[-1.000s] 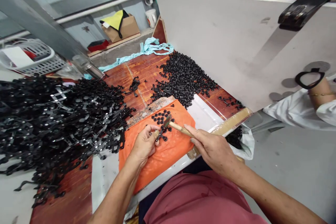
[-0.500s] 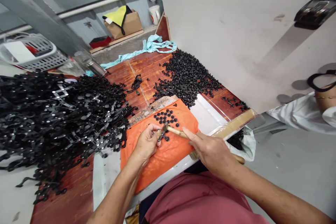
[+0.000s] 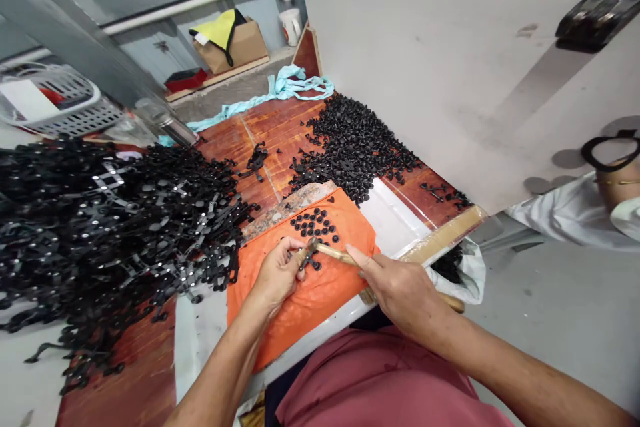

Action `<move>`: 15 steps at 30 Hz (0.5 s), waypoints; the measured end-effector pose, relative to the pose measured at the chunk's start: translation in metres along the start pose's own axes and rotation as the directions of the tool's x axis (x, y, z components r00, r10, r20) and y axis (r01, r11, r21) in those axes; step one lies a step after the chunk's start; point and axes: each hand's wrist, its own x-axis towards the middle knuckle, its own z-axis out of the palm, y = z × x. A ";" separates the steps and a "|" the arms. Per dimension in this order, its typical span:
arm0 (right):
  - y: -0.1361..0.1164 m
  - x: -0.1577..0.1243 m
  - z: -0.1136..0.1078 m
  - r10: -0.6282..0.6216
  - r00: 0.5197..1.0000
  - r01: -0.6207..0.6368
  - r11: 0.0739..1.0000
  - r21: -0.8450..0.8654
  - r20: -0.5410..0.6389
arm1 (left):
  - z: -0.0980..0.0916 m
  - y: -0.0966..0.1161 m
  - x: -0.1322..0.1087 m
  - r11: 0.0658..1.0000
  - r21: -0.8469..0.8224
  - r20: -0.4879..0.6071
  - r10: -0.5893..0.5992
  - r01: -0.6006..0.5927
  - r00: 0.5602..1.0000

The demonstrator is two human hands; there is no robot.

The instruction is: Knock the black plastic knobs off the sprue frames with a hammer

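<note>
My right hand [image 3: 400,287] is closed round the wooden handle of a small hammer [image 3: 327,251], forefinger stretched along it. The hammer's head rests low over an orange cloth [image 3: 310,293]. My left hand [image 3: 277,273] pinches a small black part against that cloth, right beside the hammer head. A cluster of small black round studs [image 3: 315,221] lies on the cloth just beyond both hands.
A big heap of black strap-like pieces [image 3: 100,227] fills the left of the wooden table [image 3: 260,140]. A pile of black studs [image 3: 355,147] lies at the back by a white board [image 3: 450,73]. Another person's arm [image 3: 617,187] shows at the right edge.
The hammer head has dropped from raised above the cloth to down beside my left fingers. My left hand stays pinched in place.
</note>
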 end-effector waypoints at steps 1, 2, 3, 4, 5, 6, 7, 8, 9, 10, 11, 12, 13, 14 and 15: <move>0.000 0.000 0.001 0.008 1.000 -0.008 1.000 0.008 0.024 | 0.000 0.000 0.000 1.000 -0.006 -0.002 0.001 -0.001 1.000; 0.000 -0.001 0.001 0.008 0.999 -0.009 0.999 0.031 0.037 | 0.000 0.001 0.000 1.000 -0.019 -0.002 0.005 -0.005 1.000; 0.000 -0.001 0.001 0.003 1.000 -0.006 0.997 0.073 0.031 | 0.000 0.002 -0.001 0.999 -0.038 0.000 0.008 -0.008 1.000; 0.001 -0.002 0.000 0.001 1.000 -0.002 0.991 0.134 0.005 | -0.001 0.004 -0.002 0.998 -0.059 0.008 0.008 -0.008 1.000; 0.002 -0.003 -0.002 0.008 0.999 0.001 0.978 0.207 -0.041 | -0.002 0.005 -0.004 0.996 -0.084 0.023 0.002 0.000 1.000; 0.004 -0.005 -0.005 0.028 0.996 -0.001 0.959 0.284 -0.089 | -0.004 0.007 -0.007 0.993 -0.118 0.044 -0.006 0.011 0.999; 0.007 -0.006 -0.007 0.062 0.990 -0.015 0.934 0.356 -0.123 | -0.007 0.010 -0.010 0.986 -0.163 0.068 -0.012 0.023 0.998; 0.011 -0.008 -0.009 0.108 0.985 -0.042 0.908 0.416 -0.137 | -0.009 0.012 -0.013 0.975 -0.219 0.093 -0.012 0.033 0.996; 0.016 -0.009 -0.011 0.157 0.979 -0.081 0.883 0.462 -0.128 | -0.012 0.015 -0.017 0.957 -0.287 0.112 -0.002 0.034 0.994; 0.022 -0.011 -0.010 0.203 0.974 -0.128 0.859 0.495 -0.101 | -0.015 0.017 -0.021 0.933 -0.359 0.129 0.012 0.036 0.992; 0.028 -0.012 -0.009 0.244 0.968 -0.176 0.835 0.521 -0.065 | -0.017 0.019 -0.026 0.903 -0.427 0.145 0.023 0.041 0.989; 0.035 -0.014 -0.005 0.278 0.960 -0.217 0.810 0.545 -0.032 | -0.018 0.020 -0.029 0.871 -0.488 0.162 0.030 0.054 0.986; 0.042 -0.015 -0.001 0.309 0.951 -0.251 0.784 0.568 -0.006 | -0.019 0.022 -0.033 0.838 -0.542 0.179 0.033 0.071 0.983; 0.049 -0.015 0.005 0.336 0.942 -0.281 0.754 0.594 0.020 | -0.019 0.023 -0.036 0.803 -0.590 0.194 0.035 0.088 0.980; 0.055 -0.016 0.011 0.362 0.931 -0.312 0.719 0.621 0.048 | -0.018 0.024 -0.039 0.768 -0.631 0.210 0.037 0.107 0.977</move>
